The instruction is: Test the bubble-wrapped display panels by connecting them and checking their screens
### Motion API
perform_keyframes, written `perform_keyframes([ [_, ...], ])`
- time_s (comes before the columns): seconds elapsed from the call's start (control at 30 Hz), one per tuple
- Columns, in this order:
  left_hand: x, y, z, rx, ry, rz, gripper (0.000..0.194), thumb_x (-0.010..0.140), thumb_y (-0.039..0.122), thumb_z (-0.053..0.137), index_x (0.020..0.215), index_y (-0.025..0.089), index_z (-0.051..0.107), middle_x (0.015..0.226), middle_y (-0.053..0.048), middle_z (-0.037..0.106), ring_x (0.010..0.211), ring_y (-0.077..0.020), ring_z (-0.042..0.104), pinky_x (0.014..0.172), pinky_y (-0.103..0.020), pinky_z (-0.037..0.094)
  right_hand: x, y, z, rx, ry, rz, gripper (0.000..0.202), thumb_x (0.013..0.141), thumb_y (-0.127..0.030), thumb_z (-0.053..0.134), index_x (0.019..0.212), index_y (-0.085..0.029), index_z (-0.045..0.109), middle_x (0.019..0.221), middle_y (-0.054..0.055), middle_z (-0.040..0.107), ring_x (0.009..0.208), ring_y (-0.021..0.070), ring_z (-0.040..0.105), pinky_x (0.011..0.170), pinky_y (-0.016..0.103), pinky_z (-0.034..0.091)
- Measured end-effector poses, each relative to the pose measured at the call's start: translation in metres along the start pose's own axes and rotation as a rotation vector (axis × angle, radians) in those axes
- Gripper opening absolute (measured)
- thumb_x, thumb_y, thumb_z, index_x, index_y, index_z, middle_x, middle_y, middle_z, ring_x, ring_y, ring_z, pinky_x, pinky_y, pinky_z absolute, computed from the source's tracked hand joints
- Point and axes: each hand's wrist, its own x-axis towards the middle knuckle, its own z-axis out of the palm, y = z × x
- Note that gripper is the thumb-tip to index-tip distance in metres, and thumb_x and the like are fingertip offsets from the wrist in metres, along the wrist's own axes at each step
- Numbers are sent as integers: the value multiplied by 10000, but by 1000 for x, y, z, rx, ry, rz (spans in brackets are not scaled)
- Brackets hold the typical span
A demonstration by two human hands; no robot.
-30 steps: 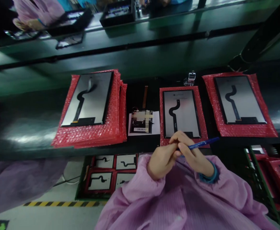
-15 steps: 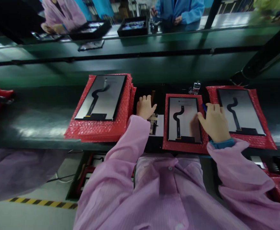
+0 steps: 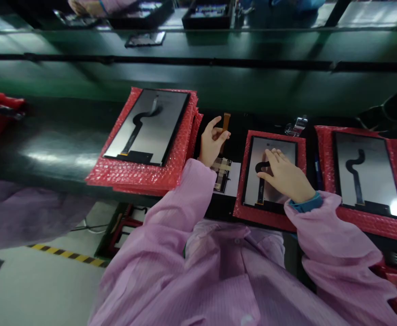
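My left hand (image 3: 211,142) pinches an orange-brown ribbon cable (image 3: 226,122), whose upper end stands up past the fingers. Just below that hand lies a small circuit board (image 3: 221,175) with tape on it, beside a white piece (image 3: 233,179). My right hand (image 3: 287,177) reaches over the middle display panel (image 3: 251,190), fingers stretched out and thumb beside its curved black flex cable (image 3: 260,190). Whether the fingertips press on the panel I cannot tell. Under this panel is a red bubble-wrap sleeve (image 3: 269,221).
On the left, another panel (image 3: 154,131) tops a stack of red bubble-wrap sleeves (image 3: 133,177). A third panel (image 3: 371,172) lies at right, with a blue pen (image 3: 318,172) beside it. A metal clip-like part (image 3: 297,126) sits behind. Black trays (image 3: 207,20) stand across the bench.
My left hand has lifted slightly and closed on the ribbon cable. From the gap beside the pen, my right hand has moved left onto the middle panel. The view has tilted down.
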Motion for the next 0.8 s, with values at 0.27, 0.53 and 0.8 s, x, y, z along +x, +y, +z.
perform_keyframes([
  [0.27, -4, 16, 2, -8, -33, 72, 283, 976, 446, 620, 879, 181, 634, 819, -14, 704, 760, -111, 695, 767, -262, 568, -5, -12, -7, 105, 77, 82, 619, 948, -392, 615, 1480, -120, 455, 1468, 226, 535, 1395, 382, 483, 1088, 573, 466],
  [0.53, -15, 36, 3, 19, -222, 71, 257, 977, 446, 618, 962, 194, 664, 846, -13, 696, 792, -139, 694, 803, -310, 558, 4, -21, -9, 605, 146, 88, 666, 907, -352, 610, 1519, -242, 372, 1507, 157, 448, 1232, 296, 600, 953, 481, 566],
  [0.8, -16, 38, -1, 292, -462, 287, 263, 1006, 336, 507, 875, 199, 688, 732, -10, 661, 785, -173, 623, 826, -344, 489, 7, -30, -4, 1027, 33, -2, 453, 1035, -549, 316, 1182, -230, 603, 1295, 99, 644, 1228, 244, 601, 1122, 466, 446],
])
